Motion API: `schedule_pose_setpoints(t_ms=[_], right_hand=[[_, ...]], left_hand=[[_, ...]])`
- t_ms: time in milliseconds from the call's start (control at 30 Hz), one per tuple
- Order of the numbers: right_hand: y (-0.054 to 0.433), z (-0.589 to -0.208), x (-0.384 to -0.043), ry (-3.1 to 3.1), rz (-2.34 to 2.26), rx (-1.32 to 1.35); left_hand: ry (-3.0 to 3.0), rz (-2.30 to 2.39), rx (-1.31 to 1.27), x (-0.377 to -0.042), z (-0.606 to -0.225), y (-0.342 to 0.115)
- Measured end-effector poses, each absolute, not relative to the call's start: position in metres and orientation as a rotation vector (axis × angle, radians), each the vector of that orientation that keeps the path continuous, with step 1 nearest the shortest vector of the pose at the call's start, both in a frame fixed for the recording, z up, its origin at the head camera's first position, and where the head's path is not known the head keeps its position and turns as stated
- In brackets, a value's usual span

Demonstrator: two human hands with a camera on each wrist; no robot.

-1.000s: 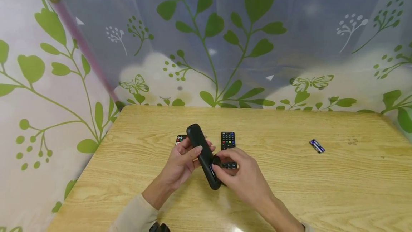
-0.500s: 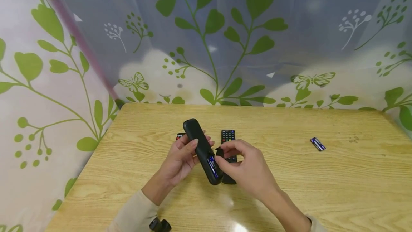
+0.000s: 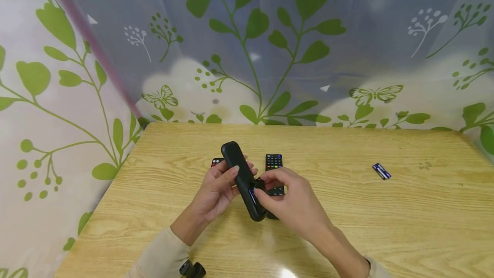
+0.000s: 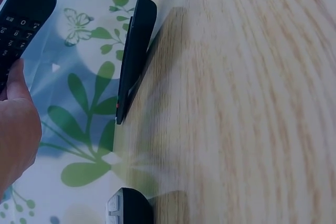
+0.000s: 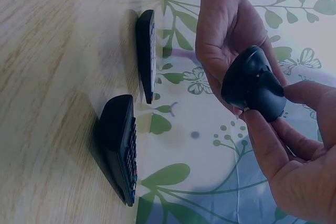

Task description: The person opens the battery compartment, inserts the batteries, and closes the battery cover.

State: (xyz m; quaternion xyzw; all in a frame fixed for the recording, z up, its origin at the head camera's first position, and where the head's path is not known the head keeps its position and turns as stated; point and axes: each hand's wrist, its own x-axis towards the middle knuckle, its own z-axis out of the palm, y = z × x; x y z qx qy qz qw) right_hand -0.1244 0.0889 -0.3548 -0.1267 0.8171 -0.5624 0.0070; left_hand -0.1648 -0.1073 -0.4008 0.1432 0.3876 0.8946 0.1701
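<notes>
My left hand (image 3: 216, 192) grips a black remote control (image 3: 236, 160), tilted above the table with its back facing up. In the left wrist view its keypad side shows, with a thumb along the edge. Thumb and fingers of my right hand (image 3: 297, 203) pinch a small black battery cover (image 5: 266, 98) at the remote's lower end. The cover stands at an angle over the battery compartment, and a strip of blue battery (image 3: 252, 194) shows beside it. The rest of the compartment is hidden by the cover and right fingers.
A second black remote (image 3: 273, 161) lies on the wooden table (image 3: 424, 209) behind my right hand. Another remote (image 3: 217, 161) lies partly hidden behind the left hand. Blue-and-white batteries (image 3: 381, 171) lie at the right. A patterned curtain (image 3: 254, 55) hangs along the table's back edge.
The right hand drew the battery cover off to the right, baring blue batteries half a second ago. Now the cover is back close over the compartment. The left hand keeps its grip on the remote.
</notes>
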Motion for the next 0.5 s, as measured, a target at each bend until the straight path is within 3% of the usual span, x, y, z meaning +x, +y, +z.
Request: schedule_pose_setpoints(t_ms=[500], right_hand=[[0.0873,-0.3549,-0.1244,2.596,-1.705,-0.380]], left_hand=[[1.074,2.535,0.419,-0.1652,-0.4037,-0.1080]])
